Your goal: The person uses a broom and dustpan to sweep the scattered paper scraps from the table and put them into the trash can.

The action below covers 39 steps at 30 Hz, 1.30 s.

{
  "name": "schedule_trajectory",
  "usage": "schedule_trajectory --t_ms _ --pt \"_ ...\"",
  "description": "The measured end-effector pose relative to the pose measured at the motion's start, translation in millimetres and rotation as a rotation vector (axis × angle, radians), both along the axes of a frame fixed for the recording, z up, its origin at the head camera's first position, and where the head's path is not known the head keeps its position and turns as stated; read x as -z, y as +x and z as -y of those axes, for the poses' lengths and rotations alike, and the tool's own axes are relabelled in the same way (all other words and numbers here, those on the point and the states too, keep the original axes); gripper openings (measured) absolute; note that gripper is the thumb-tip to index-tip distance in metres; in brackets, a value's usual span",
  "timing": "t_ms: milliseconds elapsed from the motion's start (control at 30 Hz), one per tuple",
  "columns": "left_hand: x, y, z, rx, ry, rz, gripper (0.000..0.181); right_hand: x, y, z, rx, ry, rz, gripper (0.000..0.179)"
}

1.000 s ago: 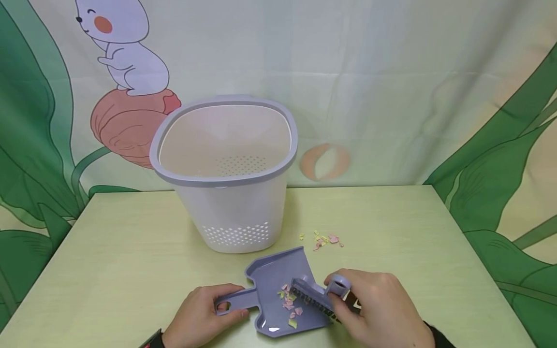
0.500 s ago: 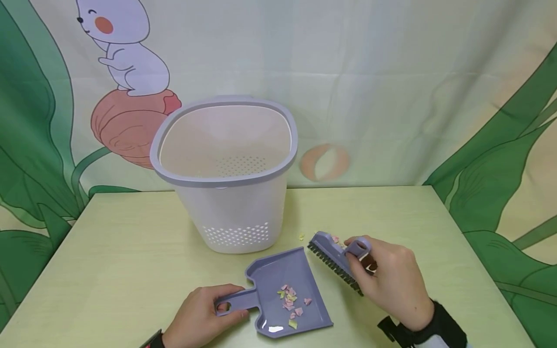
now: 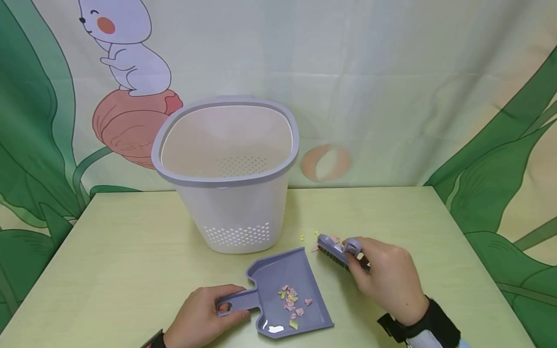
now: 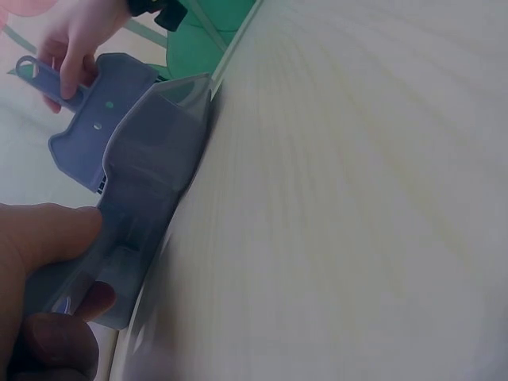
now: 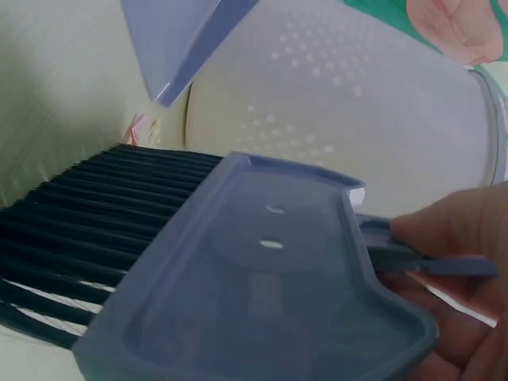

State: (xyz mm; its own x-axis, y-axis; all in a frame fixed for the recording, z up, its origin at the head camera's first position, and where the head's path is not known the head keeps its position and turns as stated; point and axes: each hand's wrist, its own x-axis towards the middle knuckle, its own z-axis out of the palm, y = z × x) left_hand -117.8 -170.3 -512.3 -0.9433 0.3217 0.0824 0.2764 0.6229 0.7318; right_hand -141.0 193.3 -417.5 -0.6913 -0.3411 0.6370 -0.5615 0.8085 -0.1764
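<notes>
My left hand grips the handle of a purple dustpan, which lies on the table. Small pink and yellow scraps are scattered in the pan. To the right of its front lip, my right hand holds a matching small brush by the handle. The right wrist view shows the brush's back and dark bristles, with thumb and fingers around its handle. More scraps lie on the table at the brush's far end, partly hidden by it.
A white waste bin with a purple rim and rows of small holes stands behind the dustpan. Beyond the pale table hangs a printed curtain with a cartoon animal and green leaves.
The brush has left the dustpan and moved right and away to the scraps on the table, then tilted slightly. One pink scrap now shows nearer the pan's lip. The left hand and pan stay put.
</notes>
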Motion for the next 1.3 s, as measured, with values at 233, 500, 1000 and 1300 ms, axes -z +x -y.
schedule_trajectory --t_ms 233,500,1000,1300 --pt "-0.6 0.2 -0.1 -0.008 -0.010 -0.001 0.034 -3.2 16.0 11.9 -0.106 0.028 -0.017 0.018" --pt "0.0 0.3 0.4 -0.016 -0.017 -0.024 0.031 -11.3 40.5 27.5 -0.275 0.013 0.045 0.020" --pt "-0.6 0.7 -0.6 -0.006 -0.016 -0.027 0.032 -29.7 21.5 -9.8 -0.160 -0.009 -0.035 0.021" --pt "1.2 0.6 0.2 -0.002 -0.012 -0.010 0.034 -23.1 -9.2 -43.3 0.065 0.076 -0.016 0.013"
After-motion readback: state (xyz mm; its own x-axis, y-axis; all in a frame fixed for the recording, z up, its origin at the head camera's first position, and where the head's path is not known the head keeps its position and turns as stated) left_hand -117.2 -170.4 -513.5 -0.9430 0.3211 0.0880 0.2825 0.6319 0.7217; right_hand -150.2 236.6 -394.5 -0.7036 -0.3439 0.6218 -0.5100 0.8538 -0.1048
